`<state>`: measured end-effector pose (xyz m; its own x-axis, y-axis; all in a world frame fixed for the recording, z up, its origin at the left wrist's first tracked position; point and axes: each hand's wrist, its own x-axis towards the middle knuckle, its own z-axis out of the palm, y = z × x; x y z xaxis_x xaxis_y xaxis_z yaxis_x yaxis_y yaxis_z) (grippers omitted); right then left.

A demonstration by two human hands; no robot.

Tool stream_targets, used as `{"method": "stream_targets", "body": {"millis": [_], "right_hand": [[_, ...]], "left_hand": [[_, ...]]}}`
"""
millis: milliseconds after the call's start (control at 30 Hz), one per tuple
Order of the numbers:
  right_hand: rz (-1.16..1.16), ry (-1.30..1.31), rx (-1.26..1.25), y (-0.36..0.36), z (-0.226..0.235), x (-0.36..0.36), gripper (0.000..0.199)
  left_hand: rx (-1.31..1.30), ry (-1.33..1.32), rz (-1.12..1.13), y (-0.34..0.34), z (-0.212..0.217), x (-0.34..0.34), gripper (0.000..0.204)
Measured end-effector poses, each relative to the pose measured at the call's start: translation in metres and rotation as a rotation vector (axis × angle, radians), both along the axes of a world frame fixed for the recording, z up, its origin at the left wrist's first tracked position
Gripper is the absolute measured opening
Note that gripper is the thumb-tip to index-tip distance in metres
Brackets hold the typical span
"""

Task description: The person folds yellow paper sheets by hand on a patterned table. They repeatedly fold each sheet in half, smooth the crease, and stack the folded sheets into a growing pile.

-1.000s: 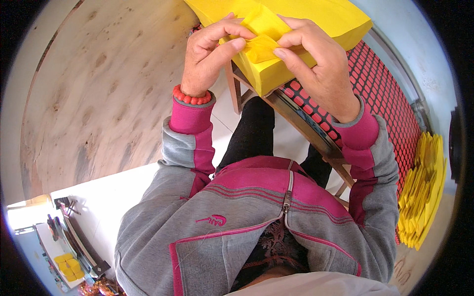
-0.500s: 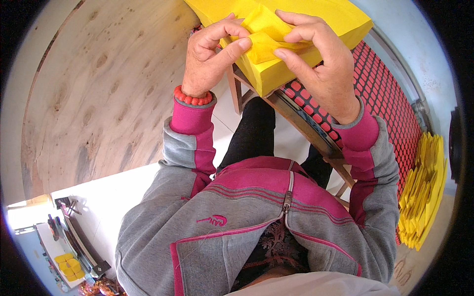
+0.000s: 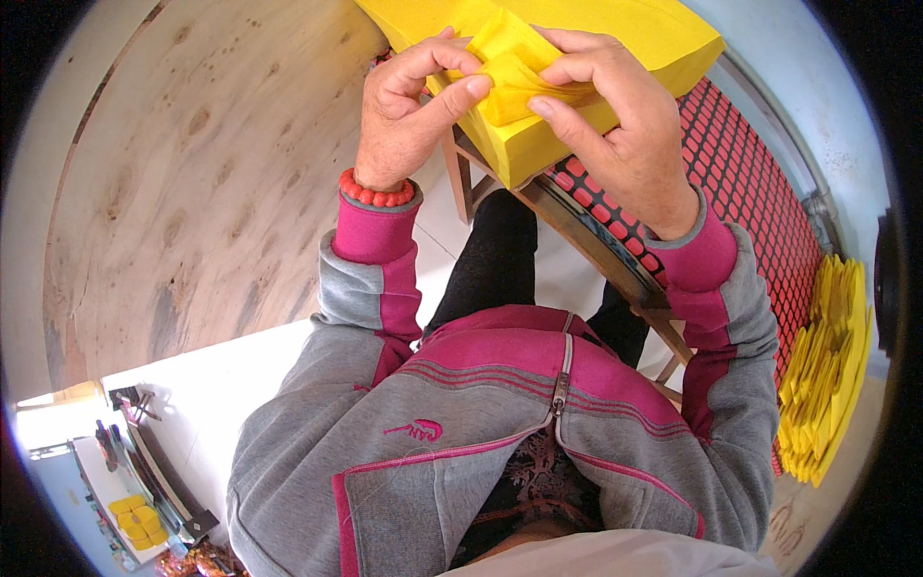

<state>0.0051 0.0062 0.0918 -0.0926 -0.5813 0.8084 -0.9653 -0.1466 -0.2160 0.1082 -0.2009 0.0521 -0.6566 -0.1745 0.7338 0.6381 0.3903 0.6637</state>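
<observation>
Both hands work at a folded piece of yellow cloth near the top of the view. Thumb and forefinger of my left hand pinch its left edge; a red bead bracelet circles that wrist. On the other side, my right hand grips the cloth's right edge between thumb and fingers, its fingertips partly behind the folds. Just beneath the cloth is a large, boxy yellow thing with flat sides and a sharp near corner; whether the cloth is part of it I cannot tell.
A broad plywood board fills the left. Red-and-black patterned material lies at right, beside a wooden frame. Folded yellow pieces are stacked by the wall. Rounded yellow pieces rest on a table at lower left.
The cloth's folds have shifted slightly between my fingers, and my right fingertips have moved a little to the left. My left hand is almost unmoved.
</observation>
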Motion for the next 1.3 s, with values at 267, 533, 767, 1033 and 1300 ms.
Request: {"method": "stream_targets", "body": {"millis": [267,533,767,1033,1300], "right_hand": [[0.019,-0.031,-0.081,0.0,0.009,0.004,0.016],[-0.002,0.184,-0.009,-0.002,0.011,-0.001,0.015],[0.029,0.035,0.029,-0.002,0.008,0.0,0.014],[0.034,0.019,0.01,-0.002,0.001,-0.002,0.011],[0.048,-0.014,0.016,-0.002,0.001,0.0,0.011]], "left_hand": [[0.19,0.016,-0.077,0.009,-0.002,-0.002,0.009],[0.221,0.056,-0.142,0.008,-0.003,-0.003,0.009],[-0.01,0.023,-0.086,-0.004,0.0,0.001,0.016],[-0.056,0.002,-0.102,-0.008,0.001,0.002,0.021],[-0.038,-0.01,-0.028,-0.003,0.0,0.001,0.012]]}}
